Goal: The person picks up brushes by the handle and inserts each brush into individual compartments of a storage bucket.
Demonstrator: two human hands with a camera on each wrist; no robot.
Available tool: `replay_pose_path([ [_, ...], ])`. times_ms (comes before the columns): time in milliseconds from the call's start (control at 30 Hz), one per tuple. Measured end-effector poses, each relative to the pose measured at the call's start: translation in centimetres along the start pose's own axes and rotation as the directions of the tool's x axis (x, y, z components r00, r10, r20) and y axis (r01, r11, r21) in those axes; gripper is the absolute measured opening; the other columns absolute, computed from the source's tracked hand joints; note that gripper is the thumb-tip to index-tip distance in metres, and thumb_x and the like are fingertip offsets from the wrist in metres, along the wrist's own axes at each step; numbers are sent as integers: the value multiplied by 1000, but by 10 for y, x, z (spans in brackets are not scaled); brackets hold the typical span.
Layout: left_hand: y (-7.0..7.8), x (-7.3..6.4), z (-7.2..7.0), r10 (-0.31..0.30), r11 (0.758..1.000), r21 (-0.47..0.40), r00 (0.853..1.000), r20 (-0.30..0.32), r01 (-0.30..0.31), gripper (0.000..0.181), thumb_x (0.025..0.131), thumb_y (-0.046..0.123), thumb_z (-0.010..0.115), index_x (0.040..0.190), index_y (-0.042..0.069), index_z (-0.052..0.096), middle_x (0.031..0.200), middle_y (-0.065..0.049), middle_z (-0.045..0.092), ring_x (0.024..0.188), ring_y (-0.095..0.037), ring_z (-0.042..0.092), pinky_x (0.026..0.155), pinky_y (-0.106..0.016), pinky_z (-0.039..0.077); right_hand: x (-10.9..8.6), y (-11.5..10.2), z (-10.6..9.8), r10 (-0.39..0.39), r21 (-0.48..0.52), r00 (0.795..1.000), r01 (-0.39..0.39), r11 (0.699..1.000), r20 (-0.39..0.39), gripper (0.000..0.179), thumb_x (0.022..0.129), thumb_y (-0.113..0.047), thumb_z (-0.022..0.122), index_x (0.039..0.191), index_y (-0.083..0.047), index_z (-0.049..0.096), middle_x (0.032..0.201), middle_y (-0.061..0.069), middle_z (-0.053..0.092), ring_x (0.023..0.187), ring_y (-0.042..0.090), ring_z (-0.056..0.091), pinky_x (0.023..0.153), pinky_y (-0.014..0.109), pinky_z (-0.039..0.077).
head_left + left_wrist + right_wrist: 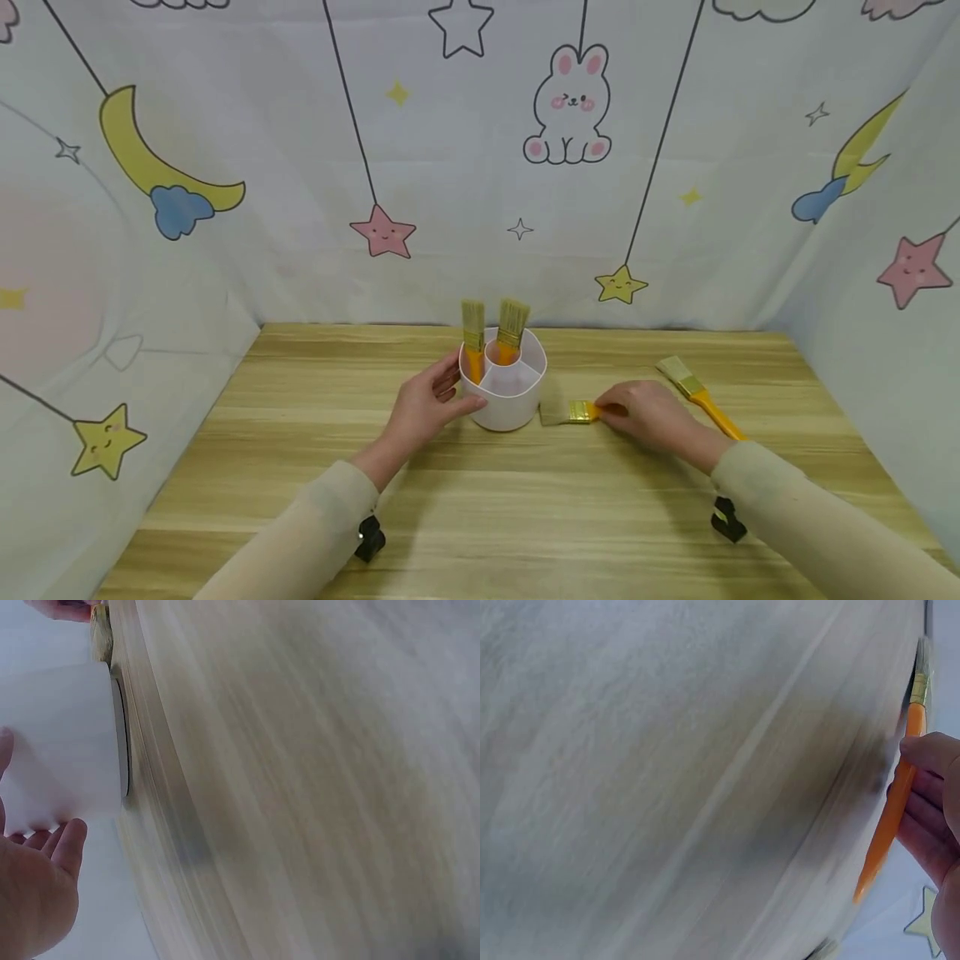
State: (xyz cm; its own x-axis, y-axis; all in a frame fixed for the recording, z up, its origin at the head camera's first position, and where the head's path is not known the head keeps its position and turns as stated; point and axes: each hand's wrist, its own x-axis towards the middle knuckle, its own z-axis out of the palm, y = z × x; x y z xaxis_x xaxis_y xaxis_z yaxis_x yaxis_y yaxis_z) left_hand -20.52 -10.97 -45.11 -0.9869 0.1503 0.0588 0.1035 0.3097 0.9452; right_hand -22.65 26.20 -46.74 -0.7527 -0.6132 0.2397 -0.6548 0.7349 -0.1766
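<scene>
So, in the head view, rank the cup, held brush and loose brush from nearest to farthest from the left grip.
1. Cup: against the left grip.
2. Held brush: right of the cup, in the right grip.
3. Loose brush: farther right, lying on the table.

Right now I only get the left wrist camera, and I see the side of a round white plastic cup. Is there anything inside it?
Observer: Yes, two paintbrushes with pale bristles and orange handles stand bristles-up in the cup.

Child: Cool! What's the right hand doing?

Observer: It pinches a flat paintbrush with a gold-coloured metal band by its long orange handle.

Child: Are there any more brushes that I can't see?

Observer: Yes, one loose brush with pale bristles and an orange handle lies on the wood-grain table, to the right of that hand.
</scene>
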Motion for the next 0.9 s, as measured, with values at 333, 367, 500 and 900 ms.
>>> replay_pose_path([
  [333, 0, -7, 12, 34, 999, -6, 996, -87, -35, 87, 85, 17, 93, 160, 10, 51, 159, -13, 55, 143, -32, 57, 111, -48, 53, -9, 7, -16, 281, 259, 960, -273, 926, 9, 18, 98, -13, 79, 114, -7, 83, 107, 7, 81, 95, 24, 76, 81, 44, 65],
  [367, 0, -8, 13, 34, 999, -5, 995, -94, -34, 86, 86, 18, 93, 160, 11, 51, 159, -13, 55, 143, -32, 57, 110, -48, 53, -9, 7, -18, 305, 302, 952, -295, 906, 14, 19, 99, -13, 79, 116, -6, 82, 108, 8, 81, 95, 23, 76, 80, 41, 65],
  [500, 3, -12, 17, 13, 1000, -7, 993, -119, -14, 87, 86, 18, 93, 161, 11, 50, 160, -12, 54, 143, -32, 57, 111, -48, 53, -6, 0, -27, 385, 459, 922, -354, 815, 27, 26, 100, -16, 78, 123, -4, 80, 113, 13, 80, 98, 26, 77, 76, 30, 65],
  [900, 7, -16, 25, -6, 1000, -13, 986, -170, 4, 88, 86, 18, 93, 161, 7, 49, 158, -15, 55, 141, -35, 58, 110, -50, 53, 23, -41, -43, 519, 848, 850, -340, 406, 93, 43, 101, -25, 78, 134, 2, 72, 118, 8, 79, 104, 10, 75, 95, 27, 61],
])
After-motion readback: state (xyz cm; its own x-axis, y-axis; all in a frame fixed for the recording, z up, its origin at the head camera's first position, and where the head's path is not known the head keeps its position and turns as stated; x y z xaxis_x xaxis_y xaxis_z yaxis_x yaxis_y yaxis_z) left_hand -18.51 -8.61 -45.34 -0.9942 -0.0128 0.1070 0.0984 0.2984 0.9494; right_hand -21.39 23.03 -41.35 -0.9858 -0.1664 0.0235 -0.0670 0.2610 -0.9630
